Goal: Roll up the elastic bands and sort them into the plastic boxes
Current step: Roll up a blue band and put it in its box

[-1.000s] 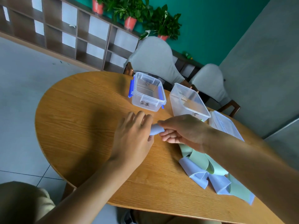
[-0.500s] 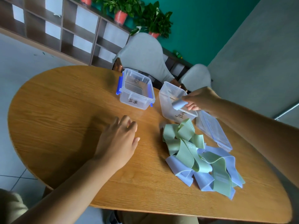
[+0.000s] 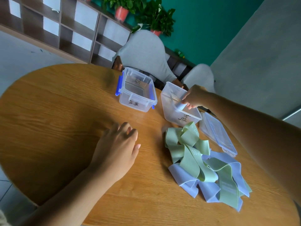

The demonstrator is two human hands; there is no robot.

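My right hand [image 3: 194, 97] reaches into the right-hand clear plastic box [image 3: 171, 111] and pinches a rolled light-blue elastic band [image 3: 181, 106] just inside its rim. A second clear box [image 3: 147, 104] with blue clips stands to its left; nothing shows inside it. A loose pile of green bands [image 3: 189, 152] and light-blue bands [image 3: 184, 178] lies on the round wooden table [image 3: 57, 119] in front of the boxes. My left hand [image 3: 117, 150] rests on the table, left of the pile, fingers loosely curled and holding nothing.
A clear lid [image 3: 218, 136] lies to the right of the right-hand box. Two grey chairs [image 3: 145, 53] stand behind the table. Beyond them are a low shelf unit [image 3: 61, 25] and potted plants [image 3: 154, 17].
My right hand carried the rolled blue band from the table centre up to the right-hand box and now lowers it inside. My left hand let go of the roll and stays on the table.
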